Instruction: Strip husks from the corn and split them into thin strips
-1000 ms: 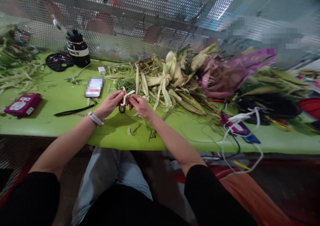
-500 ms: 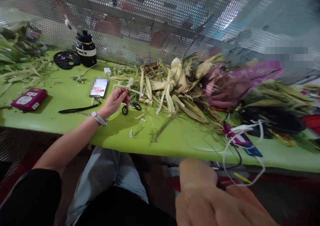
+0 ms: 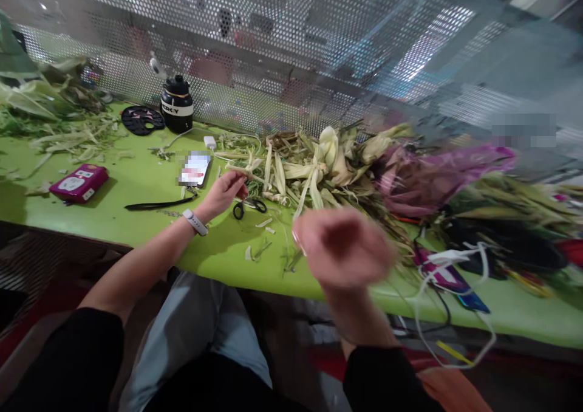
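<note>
My left hand (image 3: 226, 193), with a white band on its wrist, is closed in a pinch on a pale husk piece (image 3: 243, 168) above the green table (image 3: 173, 233). Black-handled scissors (image 3: 249, 208) lie just below its fingertips. Over the front part of the table hangs my right hand (image 3: 344, 248), smeared by motion, its fingers too blurred to read. Behind both hands spreads a heap of dry corn husks (image 3: 319, 166). Small husk scraps (image 3: 257, 251) lie between the hands.
A phone (image 3: 195, 169), a magenta box (image 3: 79, 183), a black strap (image 3: 159, 205) and a black bottle (image 3: 177, 105) are on the left. At right are a pink plastic bag (image 3: 414, 175) and a white cable (image 3: 421, 333) hanging over the edge. A perforated metal screen (image 3: 273, 53) stands behind.
My right hand has risen from below the table edge to above the table, near the husk heap. My left hand keeps its pinch. The view has shifted slightly.
</note>
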`<state>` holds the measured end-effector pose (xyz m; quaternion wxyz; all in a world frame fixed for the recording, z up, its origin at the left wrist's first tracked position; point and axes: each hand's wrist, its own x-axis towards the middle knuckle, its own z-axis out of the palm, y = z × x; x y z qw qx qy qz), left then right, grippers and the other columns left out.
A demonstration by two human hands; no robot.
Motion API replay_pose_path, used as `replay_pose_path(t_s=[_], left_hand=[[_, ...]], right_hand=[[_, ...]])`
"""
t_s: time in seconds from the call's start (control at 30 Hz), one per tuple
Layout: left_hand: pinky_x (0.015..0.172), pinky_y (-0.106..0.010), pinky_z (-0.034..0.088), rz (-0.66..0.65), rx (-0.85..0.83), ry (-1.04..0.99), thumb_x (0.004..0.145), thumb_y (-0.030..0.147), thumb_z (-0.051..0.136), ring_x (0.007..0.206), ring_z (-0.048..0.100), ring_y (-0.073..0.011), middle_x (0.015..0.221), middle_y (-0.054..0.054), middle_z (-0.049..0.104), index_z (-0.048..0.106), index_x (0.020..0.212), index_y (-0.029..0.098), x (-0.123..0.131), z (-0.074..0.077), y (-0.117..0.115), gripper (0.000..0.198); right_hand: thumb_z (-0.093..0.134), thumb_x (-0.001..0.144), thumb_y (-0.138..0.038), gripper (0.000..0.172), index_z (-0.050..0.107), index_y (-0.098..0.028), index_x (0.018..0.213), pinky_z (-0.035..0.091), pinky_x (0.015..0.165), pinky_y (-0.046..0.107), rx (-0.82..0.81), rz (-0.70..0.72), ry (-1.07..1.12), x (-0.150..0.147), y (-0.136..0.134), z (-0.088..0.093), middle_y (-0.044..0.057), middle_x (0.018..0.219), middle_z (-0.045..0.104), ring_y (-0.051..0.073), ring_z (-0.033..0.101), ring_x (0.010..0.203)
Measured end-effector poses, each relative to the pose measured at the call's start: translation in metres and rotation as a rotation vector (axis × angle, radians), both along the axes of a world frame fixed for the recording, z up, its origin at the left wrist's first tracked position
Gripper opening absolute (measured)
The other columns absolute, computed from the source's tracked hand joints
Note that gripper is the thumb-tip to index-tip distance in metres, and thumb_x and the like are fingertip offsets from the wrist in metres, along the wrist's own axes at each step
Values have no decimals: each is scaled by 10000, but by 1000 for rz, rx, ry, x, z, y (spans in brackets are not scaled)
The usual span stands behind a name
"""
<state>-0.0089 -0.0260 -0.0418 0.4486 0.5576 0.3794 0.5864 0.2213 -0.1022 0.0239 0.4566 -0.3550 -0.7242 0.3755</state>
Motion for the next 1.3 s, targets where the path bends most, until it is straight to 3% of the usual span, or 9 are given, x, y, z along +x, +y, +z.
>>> replay_pose_path(t_s=[0.07,0.13,0.27,0.47,0.67,0.87,1.0,1.17,1.3], left_hand=[[627,-221,509,-13,36,56,959,154,561,602,604,-97,680,8,634,616,942,152,-2,-1,0,57],[622,-222,494,-37,63,126,949,180,592,608,601,-101,684,2,639,624,931,158,-3,-1,0,42],[605,-230,456,-70,80,244,934,196,618,603,572,-106,677,-5,636,635,913,163,-4,0,-1,43],[630,-237,477,-130,114,281,957,305,595,631,586,-110,708,-17,643,595,889,170,-3,-2,-2,151],[657,-258,493,-125,148,455,961,319,569,615,608,-115,681,-4,655,602,919,167,-8,-7,4,161],[760,-286,556,-19,103,300,954,437,601,792,688,-151,861,-60,718,624,1106,146,-8,-10,6,329],[833,-321,595,-135,56,151,853,478,728,883,725,-184,976,-97,752,641,1214,128,-3,-14,7,510],[769,-290,608,-145,26,192,872,440,713,772,715,-139,920,-78,747,680,1111,128,-4,-12,6,394],[724,-271,586,-302,-1,395,894,398,688,738,697,-136,823,-59,717,681,962,127,-8,-9,5,279]], right_hand=[[545,837,-668,407,671,-307,976,543,761,461,172,-112,157,-26,44,1,69,831,666,240,641,788],[700,770,-648,488,652,-246,1042,522,908,444,294,-209,52,-43,82,-7,89,1009,681,247,627,968],[646,871,-551,341,624,-211,886,509,793,345,232,-57,-135,-48,117,-31,36,840,663,176,597,775],[641,860,-508,318,549,-211,794,385,595,257,-1,47,-45,-41,119,-44,-42,664,500,112,457,608],[630,859,-542,391,470,-220,706,312,563,255,1,-49,32,-44,123,-54,-57,600,413,99,371,569],[668,828,-573,391,546,-214,731,413,618,261,-104,14,112,-51,124,-64,-36,638,539,113,492,603],[663,827,-595,398,597,-207,764,458,631,283,-180,86,129,-54,120,-68,-7,688,607,133,548,624],[623,863,-554,377,555,-215,714,446,643,297,6,-40,-34,-53,115,-65,-14,661,537,133,497,621],[650,859,-536,331,660,-212,924,506,902,355,165,-71,-64,-50,118,-60,63,1022,668,191,624,958]])
